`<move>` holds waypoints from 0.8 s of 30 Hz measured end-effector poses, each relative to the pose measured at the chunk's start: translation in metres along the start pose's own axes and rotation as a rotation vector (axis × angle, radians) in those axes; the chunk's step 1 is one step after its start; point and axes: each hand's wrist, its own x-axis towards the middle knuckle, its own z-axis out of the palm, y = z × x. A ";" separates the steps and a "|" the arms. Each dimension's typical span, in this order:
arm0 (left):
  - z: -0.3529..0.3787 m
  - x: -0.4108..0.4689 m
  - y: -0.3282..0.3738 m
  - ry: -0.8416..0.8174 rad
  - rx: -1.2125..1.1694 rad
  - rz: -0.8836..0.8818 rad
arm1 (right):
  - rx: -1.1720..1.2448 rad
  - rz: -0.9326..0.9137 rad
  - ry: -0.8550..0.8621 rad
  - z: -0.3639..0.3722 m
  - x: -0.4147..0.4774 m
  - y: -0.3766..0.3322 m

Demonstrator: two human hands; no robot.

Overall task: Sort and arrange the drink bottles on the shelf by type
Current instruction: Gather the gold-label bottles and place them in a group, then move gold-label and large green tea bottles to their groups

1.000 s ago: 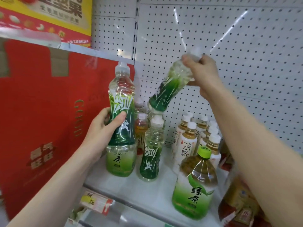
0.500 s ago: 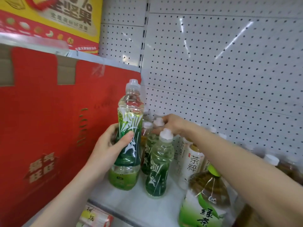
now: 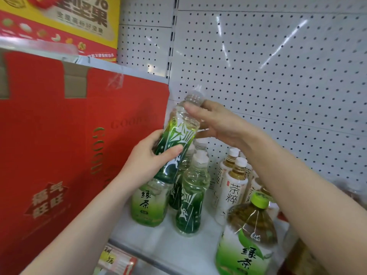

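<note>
A tall green tea bottle (image 3: pixel 178 135) with a dark green bamboo label and clear cap leans to the right above the shelf. My left hand (image 3: pixel 153 155) grips its middle. My right hand (image 3: pixel 214 122) closes on its neck just under the cap. Below it another green tea bottle (image 3: pixel 191 203) of the same kind stands on the white shelf (image 3: pixel 158 249), with one more partly hidden behind. White-labelled tea bottles (image 3: pixel 232 187) stand to the right. A big green-capped tea bottle (image 3: pixel 248 235) stands at the front right.
A red cardboard box (image 3: pixel 59 145) fills the left side, close against the bottles. White pegboard (image 3: pixel 278 76) forms the back wall. A price tag strip (image 3: pixel 117 261) runs along the shelf's front edge. Dark packets sit at the far right edge.
My right hand let go of the bottle it set at the back and came up to the neck of the bottle in my left hand. That bottle now tilts to the right.
</note>
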 end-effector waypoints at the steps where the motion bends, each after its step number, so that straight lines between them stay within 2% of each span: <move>1: 0.002 0.006 0.004 -0.036 0.027 0.011 | -0.015 -0.007 0.031 0.000 -0.001 -0.001; 4: 0.003 0.027 0.006 -0.096 0.052 0.008 | 0.024 -0.029 0.178 -0.010 -0.002 0.000; 6: -0.003 0.051 -0.002 -0.016 0.117 0.024 | 0.061 -0.030 0.275 -0.022 -0.004 0.001; 8: -0.012 0.078 -0.014 0.024 0.299 0.038 | 0.105 -0.031 0.352 -0.036 -0.006 0.003; 12: -0.008 0.117 -0.035 -0.192 0.758 -0.064 | 0.205 -0.010 0.484 -0.063 -0.009 0.003; 14: 0.003 0.126 -0.043 -0.322 0.901 -0.076 | 0.220 0.011 0.536 -0.073 -0.008 0.003; 19: 0.019 0.141 -0.058 -0.533 0.961 -0.155 | 0.281 0.010 0.646 -0.087 0.000 0.004; 24: 0.024 0.147 -0.072 -0.511 0.980 -0.128 | 0.322 -0.019 0.750 -0.093 0.006 0.013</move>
